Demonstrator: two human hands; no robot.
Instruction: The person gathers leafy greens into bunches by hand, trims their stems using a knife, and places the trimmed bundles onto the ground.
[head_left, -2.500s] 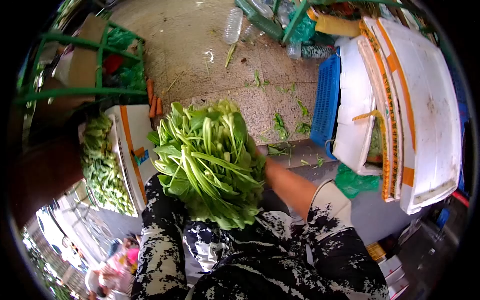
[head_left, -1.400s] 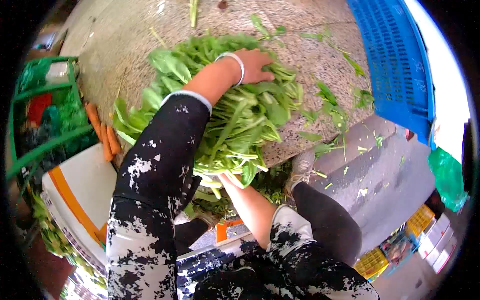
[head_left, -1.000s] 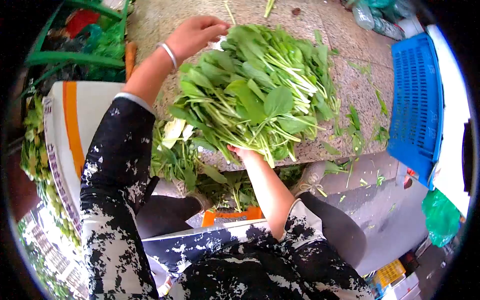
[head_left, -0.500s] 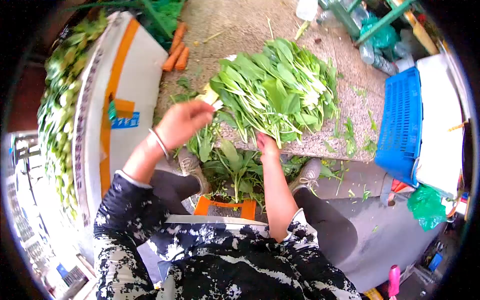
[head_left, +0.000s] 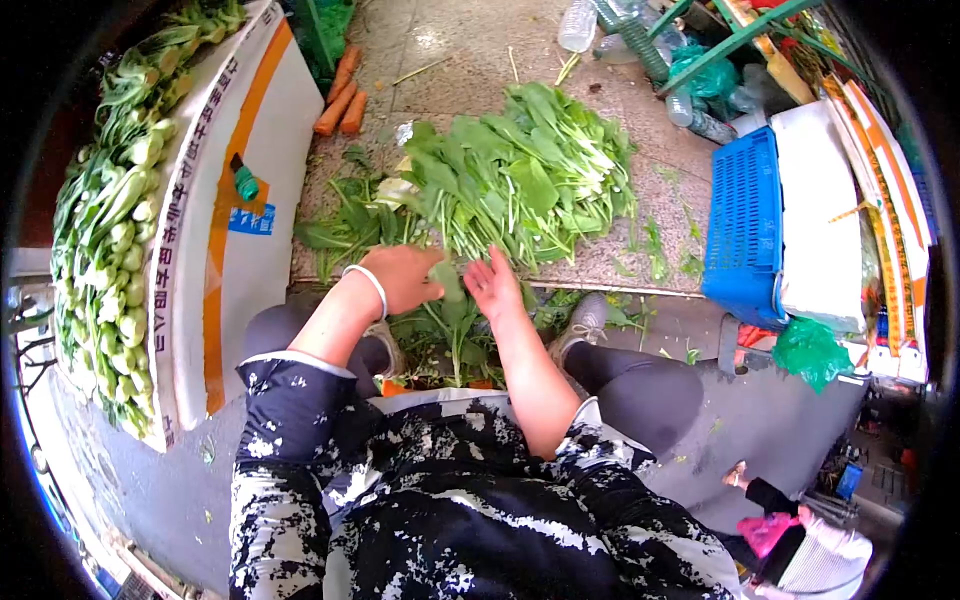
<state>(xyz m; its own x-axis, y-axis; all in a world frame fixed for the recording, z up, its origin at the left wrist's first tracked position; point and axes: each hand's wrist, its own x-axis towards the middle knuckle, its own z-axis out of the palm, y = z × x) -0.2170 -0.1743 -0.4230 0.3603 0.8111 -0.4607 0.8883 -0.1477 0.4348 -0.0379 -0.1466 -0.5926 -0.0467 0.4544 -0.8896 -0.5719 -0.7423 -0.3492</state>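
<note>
My left hand (head_left: 398,281), with a light bracelet on the wrist, hovers at the front edge of the stone slab, fingers loosely bent and apart. Nothing plainly shows in its grasp; a green leaf (head_left: 449,283) appears just beyond its fingertips. Beside it, my right hand (head_left: 494,287) is open, palm turned up, at the near edge of the leafy greens pile (head_left: 525,170). Those greens lie on the slab with pale stems toward me and to the right. Looser leaves (head_left: 345,218) are left of the pile. More greens (head_left: 455,335) lie below the edge between my feet.
Carrots (head_left: 340,105) lie at the back left beside a white foam box (head_left: 262,130) topped with bok choy (head_left: 125,260). On the right are a blue basket (head_left: 742,225), a green plastic bag (head_left: 812,352) and plastic bottles (head_left: 578,25). Another person (head_left: 800,550) is at lower right.
My left hand has come back from the pile's left side toward my right hand. My right hand has drawn out from under the pile's near edge. The camera view has shifted.
</note>
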